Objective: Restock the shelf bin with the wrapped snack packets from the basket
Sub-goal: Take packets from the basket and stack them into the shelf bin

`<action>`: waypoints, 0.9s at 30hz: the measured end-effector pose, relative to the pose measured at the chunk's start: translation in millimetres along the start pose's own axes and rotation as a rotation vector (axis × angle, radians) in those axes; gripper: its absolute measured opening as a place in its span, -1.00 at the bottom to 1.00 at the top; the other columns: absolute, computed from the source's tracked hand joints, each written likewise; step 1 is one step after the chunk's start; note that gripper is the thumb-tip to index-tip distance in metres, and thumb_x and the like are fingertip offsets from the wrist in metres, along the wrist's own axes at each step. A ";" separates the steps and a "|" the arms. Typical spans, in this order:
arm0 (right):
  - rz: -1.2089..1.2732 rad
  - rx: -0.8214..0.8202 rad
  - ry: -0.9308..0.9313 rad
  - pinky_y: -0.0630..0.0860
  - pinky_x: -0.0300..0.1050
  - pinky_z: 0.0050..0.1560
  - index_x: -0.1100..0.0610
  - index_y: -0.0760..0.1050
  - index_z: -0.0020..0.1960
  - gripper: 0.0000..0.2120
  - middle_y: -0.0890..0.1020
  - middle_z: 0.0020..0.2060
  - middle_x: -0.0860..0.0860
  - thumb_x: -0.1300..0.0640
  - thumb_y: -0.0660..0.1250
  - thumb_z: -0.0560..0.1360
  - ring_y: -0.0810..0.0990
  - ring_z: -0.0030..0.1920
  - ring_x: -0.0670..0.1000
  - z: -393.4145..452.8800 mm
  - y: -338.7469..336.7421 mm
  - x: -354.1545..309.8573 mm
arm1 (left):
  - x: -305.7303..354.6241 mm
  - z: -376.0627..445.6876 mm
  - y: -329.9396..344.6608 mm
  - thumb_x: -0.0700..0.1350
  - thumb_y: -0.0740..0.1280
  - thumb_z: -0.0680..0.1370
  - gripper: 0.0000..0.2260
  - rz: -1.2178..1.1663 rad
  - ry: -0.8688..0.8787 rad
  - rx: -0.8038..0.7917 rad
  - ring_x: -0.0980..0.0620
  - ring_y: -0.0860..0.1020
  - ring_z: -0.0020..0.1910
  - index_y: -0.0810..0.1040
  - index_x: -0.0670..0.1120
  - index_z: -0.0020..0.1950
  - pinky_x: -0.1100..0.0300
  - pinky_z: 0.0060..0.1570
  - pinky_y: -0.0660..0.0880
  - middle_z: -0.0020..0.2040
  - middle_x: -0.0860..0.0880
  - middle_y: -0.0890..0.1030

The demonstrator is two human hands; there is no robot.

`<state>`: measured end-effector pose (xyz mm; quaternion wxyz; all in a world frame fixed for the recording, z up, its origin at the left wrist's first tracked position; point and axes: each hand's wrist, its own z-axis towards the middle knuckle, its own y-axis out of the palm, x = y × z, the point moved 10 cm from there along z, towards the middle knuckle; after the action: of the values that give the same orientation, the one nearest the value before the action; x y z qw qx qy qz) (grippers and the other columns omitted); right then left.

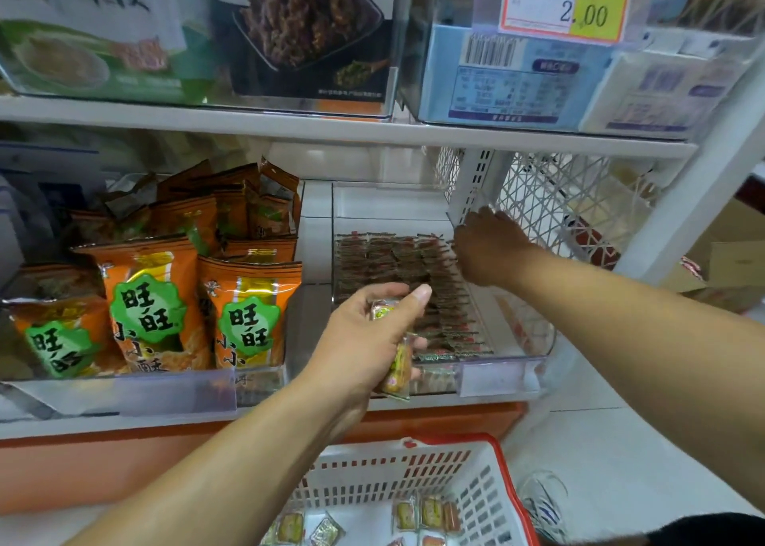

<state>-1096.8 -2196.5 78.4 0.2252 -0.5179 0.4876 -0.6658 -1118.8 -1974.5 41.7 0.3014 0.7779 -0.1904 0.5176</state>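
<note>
Two clear bins sit side by side on the middle shelf (pixel 372 131). The left bin (pixel 124 392) is packed with orange snack bags (pixel 149 301) bearing green labels, standing upright in rows and leaning slightly back. To its right, the shelf bin (pixel 503 374) holds small dark wrapped packets (pixel 397 260) laid flat in tidy overlapping rows that cover most of its floor; a bare strip shows along its right side.

The left hand (pixel 364 338) hovers just in front of this bin's near left corner, its grip pinched round a few wrapped snack packets (pixel 399 365) with yellow-green wrappers, thumb on top and fingers curled beneath, the packets hanging down past the bin's front lip. The right hand (pixel 488 247) reaches deep over the bin's far right side, back of the hand toward the camera; its fingers curl downward at the packets there, but whether that grip pinches anything I cannot tell.

Below, on the floor, stands a white basket (pixel 414 475) with a red rim, holding more loose snack packets (pixel 426 512) in yellow, green and orange wrappers scattered on its bottom. Right of the shelf bin is white lattice panelling (pixel 554 198). On the top shelf, a price tag (pixel 567 3) reads 2.00.
</note>
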 end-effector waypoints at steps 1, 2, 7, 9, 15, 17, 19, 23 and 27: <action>-0.044 0.001 -0.016 0.40 0.10 0.23 0.21 0.53 0.23 -0.68 0.53 0.19 0.21 0.14 0.29 0.52 0.45 0.22 0.23 10.3 4.2 -0.7 | -0.5 2.5 -1.3 0.16 0.57 0.40 -0.63 0.001 0.001 0.003 0.08 0.70 -0.27 0.64 0.08 0.14 0.20 -0.40 0.55 -0.04 0.06 0.75; -0.072 -0.005 -0.029 0.37 0.10 0.25 0.20 0.53 0.24 -0.69 0.54 0.19 0.21 0.12 0.28 0.53 0.45 0.23 0.22 20.0 8.4 -1.7 | -1.5 4.6 -1.8 0.16 0.57 0.40 -0.63 0.002 -0.001 0.003 0.08 0.70 -0.27 0.65 0.09 0.14 0.20 -0.40 0.55 -0.05 0.05 0.75; -0.149 -0.039 -0.115 0.34 0.09 0.28 0.15 0.54 0.29 -0.61 0.58 0.22 0.14 -0.06 0.27 0.58 0.44 0.30 0.21 46.9 30.9 -5.9 | -10.0 10.9 -2.2 0.17 0.56 0.41 -0.61 0.014 -0.041 -0.004 0.06 0.70 -0.28 0.63 0.06 0.14 0.20 -0.39 0.55 -0.10 0.04 0.75; -0.226 -0.095 -0.131 0.28 0.09 0.35 0.12 0.54 0.31 -0.62 0.56 0.27 0.13 -0.07 0.23 0.61 0.39 0.35 0.21 52.4 42.7 -5.5 | -13.3 11.4 -2.7 0.17 0.56 0.41 -0.63 0.018 -0.054 0.002 0.07 0.70 -0.29 0.63 0.05 0.14 0.19 -0.39 0.55 -0.10 0.05 0.75; -0.286 -0.192 -0.148 0.22 0.08 0.43 0.14 0.49 0.36 -0.67 0.46 0.37 0.18 0.07 0.22 0.64 0.32 0.43 0.18 60.6 53.1 -12.7 | -15.9 14.9 -3.5 0.22 0.50 0.44 -0.65 0.034 -0.068 0.005 0.07 0.69 -0.31 0.63 0.03 0.09 0.18 -0.41 0.55 -0.10 0.06 0.74; -0.253 -0.173 -0.105 0.25 0.10 0.42 0.15 0.46 0.39 -0.60 0.47 0.38 0.16 0.00 0.29 0.61 0.33 0.42 0.20 55.8 44.2 -10.4 | -15.4 15.2 -4.3 0.25 0.41 0.50 -0.65 0.037 -0.083 0.011 0.07 0.67 -0.31 0.63 0.01 0.10 0.18 -0.42 0.54 -0.09 0.02 0.74; -0.207 -0.143 -0.072 0.28 0.10 0.43 0.19 0.44 0.41 -0.52 0.46 0.38 0.20 0.02 0.37 0.56 0.33 0.42 0.22 48.6 31.1 -8.8 | -16.1 13.1 -4.7 0.25 0.31 0.57 -0.64 -0.003 -0.120 0.017 0.03 0.66 -0.32 0.63 -0.01 0.12 0.16 -0.43 0.54 -0.07 -0.04 0.75; 0.064 0.027 -0.001 0.34 0.09 0.36 0.22 0.42 0.40 -0.59 0.45 0.35 0.22 0.25 0.29 0.55 0.35 0.40 0.24 16.4 -22.2 -19.7 | -13.5 5.2 -6.0 0.22 0.22 0.64 -0.59 -0.113 -0.153 0.035 -0.05 0.66 -0.34 0.64 -0.08 0.13 0.11 -0.45 0.54 -0.07 -0.12 0.75; 0.715 0.323 -0.066 0.44 -0.14 -0.27 -0.11 0.50 0.10 -0.87 0.65 -0.14 -0.10 -0.04 0.24 0.58 0.58 -0.18 -0.10 -71.0 -100.1 -34.5 | -3.1 -9.6 -12.6 0.21 0.18 0.67 -0.57 -0.149 -0.107 0.128 -0.05 0.68 -0.35 0.65 -0.09 0.09 0.13 -0.48 0.54 -0.10 -0.13 0.75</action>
<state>-1128.3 -2096.8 151.5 0.5373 -0.2943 0.5186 -0.5964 -1119.0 -1958.7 38.2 0.2781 0.8341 -0.1142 0.4625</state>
